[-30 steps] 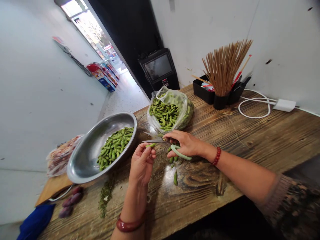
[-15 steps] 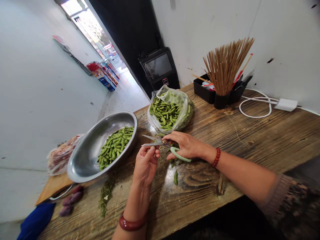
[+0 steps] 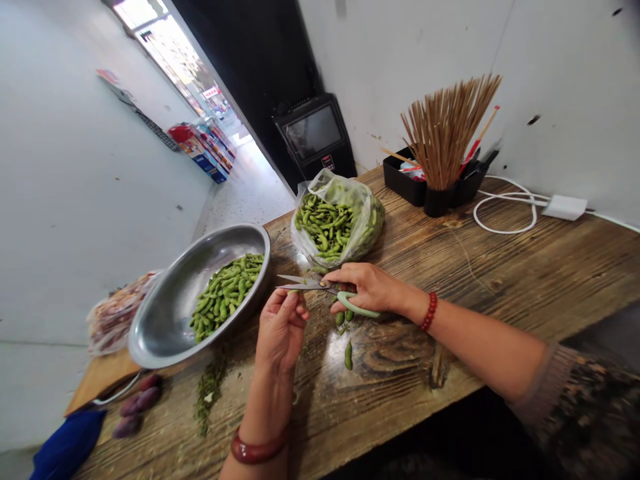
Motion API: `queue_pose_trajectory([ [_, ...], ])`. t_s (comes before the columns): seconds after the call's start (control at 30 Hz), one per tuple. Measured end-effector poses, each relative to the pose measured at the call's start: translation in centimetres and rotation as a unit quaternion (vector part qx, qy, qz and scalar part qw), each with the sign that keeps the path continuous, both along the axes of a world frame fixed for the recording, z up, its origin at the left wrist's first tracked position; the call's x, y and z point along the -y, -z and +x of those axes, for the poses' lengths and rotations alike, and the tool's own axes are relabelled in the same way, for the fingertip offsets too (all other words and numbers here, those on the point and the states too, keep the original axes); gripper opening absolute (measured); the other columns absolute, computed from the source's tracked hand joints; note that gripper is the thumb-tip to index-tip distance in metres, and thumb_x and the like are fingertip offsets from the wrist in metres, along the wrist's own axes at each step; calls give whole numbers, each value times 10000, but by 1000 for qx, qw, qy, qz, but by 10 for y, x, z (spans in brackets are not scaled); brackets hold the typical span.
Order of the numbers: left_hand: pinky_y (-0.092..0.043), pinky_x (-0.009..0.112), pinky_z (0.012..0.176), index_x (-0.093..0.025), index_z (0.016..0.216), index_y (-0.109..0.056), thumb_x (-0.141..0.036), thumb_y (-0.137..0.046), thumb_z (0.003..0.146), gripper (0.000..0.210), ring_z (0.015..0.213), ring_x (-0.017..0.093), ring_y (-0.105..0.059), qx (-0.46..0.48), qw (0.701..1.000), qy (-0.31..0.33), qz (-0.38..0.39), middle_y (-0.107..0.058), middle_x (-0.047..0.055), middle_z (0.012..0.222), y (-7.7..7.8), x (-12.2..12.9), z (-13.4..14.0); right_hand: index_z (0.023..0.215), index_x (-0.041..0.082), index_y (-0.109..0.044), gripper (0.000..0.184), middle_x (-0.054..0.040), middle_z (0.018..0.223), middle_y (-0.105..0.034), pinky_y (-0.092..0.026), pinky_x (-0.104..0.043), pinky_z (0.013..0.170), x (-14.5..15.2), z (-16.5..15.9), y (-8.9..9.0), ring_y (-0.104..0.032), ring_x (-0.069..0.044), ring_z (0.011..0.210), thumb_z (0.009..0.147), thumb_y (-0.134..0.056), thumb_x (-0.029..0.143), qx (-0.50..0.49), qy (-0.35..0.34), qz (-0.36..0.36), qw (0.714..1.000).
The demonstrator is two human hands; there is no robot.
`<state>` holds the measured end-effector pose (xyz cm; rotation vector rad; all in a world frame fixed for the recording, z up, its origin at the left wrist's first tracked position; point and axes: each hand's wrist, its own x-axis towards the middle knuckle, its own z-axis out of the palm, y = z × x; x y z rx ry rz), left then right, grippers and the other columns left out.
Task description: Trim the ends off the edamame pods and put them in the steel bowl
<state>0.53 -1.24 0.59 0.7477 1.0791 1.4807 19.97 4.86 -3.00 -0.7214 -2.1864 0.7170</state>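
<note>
My right hand (image 3: 367, 290) grips a pair of scissors (image 3: 345, 297) with pale green handles, blades pointing left and slightly apart. Just below the blade tips, my left hand (image 3: 284, 323) pinches an edamame pod (image 3: 294, 291), mostly hidden by the fingers. Beyond my hands, a clear plastic bag (image 3: 367, 230) bulges with edamame pods. To the left, a steel bowl (image 3: 167, 310) holds a heap of edamame pods (image 3: 227, 293) along its right side. One loose pod (image 3: 349, 355) lies on the wooden table (image 3: 400, 393), with several more partly under my right hand.
Trimmings (image 3: 209, 393) lie in front of the bowl, near several purplish-red oval things (image 3: 137, 403) and a blue cloth (image 3: 70, 443). A bag of pinkish contents (image 3: 117, 313) rests behind the bowl. Skewers (image 3: 443, 137), a black tray (image 3: 403, 180) and a white cable (image 3: 505, 232) occupy the back right.
The scissor blades have come closer together. My left hand has shifted slightly left and down, and a bit of green now shows at its fingertips. The whole view has drifted a little.
</note>
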Motion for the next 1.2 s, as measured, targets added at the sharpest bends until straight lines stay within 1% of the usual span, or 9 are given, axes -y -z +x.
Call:
queue_pose_trajectory([
  [0.23, -452, 149, 483, -147, 837, -642, -225, -795, 681, 232, 528, 47, -480, 21, 1000, 1, 9, -536, -44, 649, 1, -2, -5, 1119, 183, -669, 492, -2, 754, -595, -395, -203, 597, 2, -1, -1, -513, -103, 628, 705, -779, 424, -14, -9, 3, 1000],
  [0.4, -529, 236, 649, -156, 779, -601, -274, -778, 684, 232, 676, 99, -573, 16, 999, 39, -12, -607, -1, 807, 0, -4, -4, 1136, 151, -670, 535, -31, 811, -656, -446, -217, 626, -2, -1, 0, -561, -115, 660, 691, -785, 426, -70, 19, -23, 997],
  [0.53, -391, 188, 479, -173, 777, -611, -309, -728, 717, 190, 518, 83, -455, -103, 988, 90, -68, -540, -29, 643, 7, -4, 1, 1126, 121, -679, 557, -77, 948, -701, -501, -268, 744, -6, 0, -1, -633, -160, 795, 665, -800, 411, -120, 58, -67, 989],
  [0.6, -314, 189, 468, -167, 727, -634, -297, -716, 719, 155, 495, 83, -387, -255, 959, 108, -54, -499, -33, 579, 13, -4, 4, 1126, 115, -678, 558, -86, 985, -707, -512, -284, 775, -7, 0, -1, -646, -170, 829, 661, -801, 398, -131, 64, -76, 986],
  [0.7, -328, 227, 553, -175, 681, -681, -236, -729, 670, 79, 573, 122, -429, -472, 872, 129, 22, -543, -6, 601, 21, -4, 7, 1139, 124, -669, 530, -86, 1002, -708, -519, -297, 800, -7, 0, -1, -650, -175, 862, 690, -782, 382, -126, 51, -65, 989],
  [0.8, -330, 251, 585, -203, 700, -700, -208, -722, 648, 57, 614, 152, -472, -556, 814, 154, 65, -572, 2, 636, 25, -4, 7, 1145, 134, -662, 504, -82, 1010, -706, -520, -295, 799, -7, 1, -1, -650, -170, 860, 711, -770, 366, -113, 42, -49, 992],
  [0.9, -324, 255, 581, -200, 694, -689, -198, -694, 668, 26, 610, 153, -485, -580, 790, 182, 77, -572, 6, 650, 28, -4, 7, 1138, 140, -664, 488, -75, 1006, -706, -517, -282, 785, -6, 2, -2, -648, -161, 838, 709, -774, 344, -103, 44, -46, 993],
  [1.07, -302, 240, 551, -183, 631, -631, -127, -647, 638, 59, 569, 130, -443, -557, 807, 186, 67, -520, -15, 604, 30, -4, 10, 1129, 136, -672, 488, -72, 975, -706, -509, -274, 760, -6, 2, -2, -641, -155, 798, 705, -778, 353, -87, 49, -49, 994],
  [1.2, -336, 223, 556, -165, 670, -628, -160, -681, 644, 60, 584, 115, -453, -442, 887, 133, 26, -557, -11, 631, 19, -4, 8, 1143, 132, -666, 528, -73, 973, -707, -516, -292, 788, -6, 0, 0, -645, -167, 835, 692, -783, 379, -108, 57, -60, 991],
])
